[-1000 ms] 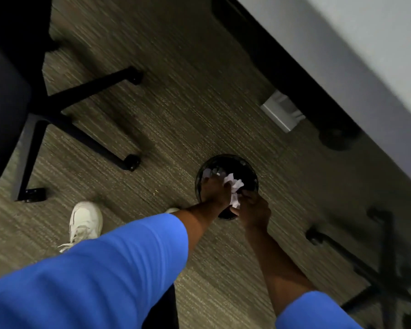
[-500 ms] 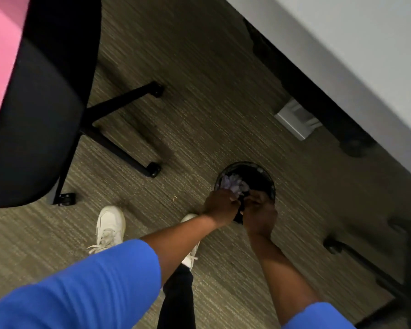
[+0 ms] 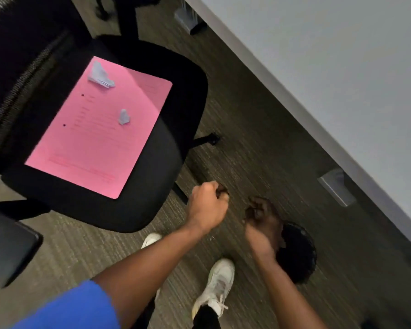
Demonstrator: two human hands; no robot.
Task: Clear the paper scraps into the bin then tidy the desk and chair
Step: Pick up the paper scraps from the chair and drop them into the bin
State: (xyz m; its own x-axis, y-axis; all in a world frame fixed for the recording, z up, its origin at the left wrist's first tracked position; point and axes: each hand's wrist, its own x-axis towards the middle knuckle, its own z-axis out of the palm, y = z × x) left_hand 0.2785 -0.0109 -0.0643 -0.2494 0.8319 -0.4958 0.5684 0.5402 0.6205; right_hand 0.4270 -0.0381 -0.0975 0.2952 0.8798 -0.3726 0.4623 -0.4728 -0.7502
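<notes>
A black office chair (image 3: 138,205) stands at the left with a pink sheet (image 3: 100,129) lying on its seat. Two white paper scraps rest on the sheet, a larger one (image 3: 100,76) near its far end and a smaller one (image 3: 124,117) in the middle. The round black bin (image 3: 299,257) sits on the carpet at the lower right, partly hidden by my right wrist. My left hand (image 3: 208,203) is curled into a fist just right of the seat's front corner. My right hand (image 3: 261,214) hovers above the bin's near edge with fingers curled, nothing visible in it.
The grey desk (image 3: 330,79) edge runs diagonally across the upper right, with a grey bracket (image 3: 337,188) beneath it. Chair legs and casters (image 3: 212,138) stick out over the carpet. My white shoes (image 3: 217,284) stand below the hands. A dark armrest (image 3: 7,252) is at the left edge.
Both hands have lifted out of the bin, and the scraps they held are gone from them. The view has swung up to the chair seat with the pink sheet.
</notes>
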